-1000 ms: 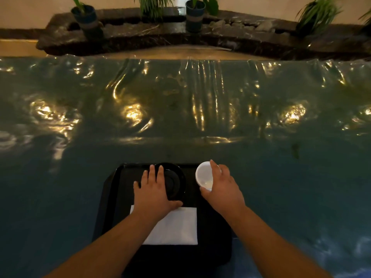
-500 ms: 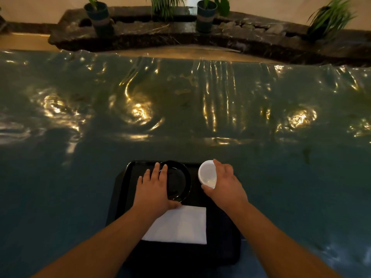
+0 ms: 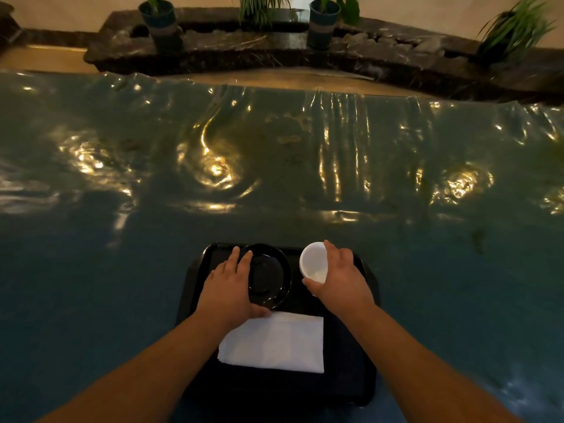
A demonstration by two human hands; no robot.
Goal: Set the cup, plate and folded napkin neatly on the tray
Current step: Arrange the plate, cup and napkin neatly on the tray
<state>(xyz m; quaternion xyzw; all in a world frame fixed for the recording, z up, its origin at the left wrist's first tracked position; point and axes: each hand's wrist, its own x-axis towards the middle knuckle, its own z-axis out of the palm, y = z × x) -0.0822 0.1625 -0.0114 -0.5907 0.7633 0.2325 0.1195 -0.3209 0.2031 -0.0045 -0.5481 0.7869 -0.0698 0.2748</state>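
A black tray (image 3: 351, 380) lies on the table close to me. On its far half sits a round black plate (image 3: 270, 277). My left hand (image 3: 227, 288) rests flat on the plate's left side, fingers spread, thumb at its near rim. A white cup (image 3: 312, 264) stands at the tray's far right, and my right hand (image 3: 338, 277) is wrapped around its right side. A folded white napkin (image 3: 276, 343) lies flat on the tray's near half, its far left corner under my left wrist.
The table (image 3: 122, 239) is covered with a shiny, wrinkled teal plastic sheet that spreads wide on all sides of the tray. Beyond its far edge runs a dark stone ledge (image 3: 274, 53) with several potted plants (image 3: 160, 22).
Both hands stay where they were on the plate and cup. The whole scene has shifted right in view as my head turned; the things on the tray keep their places.
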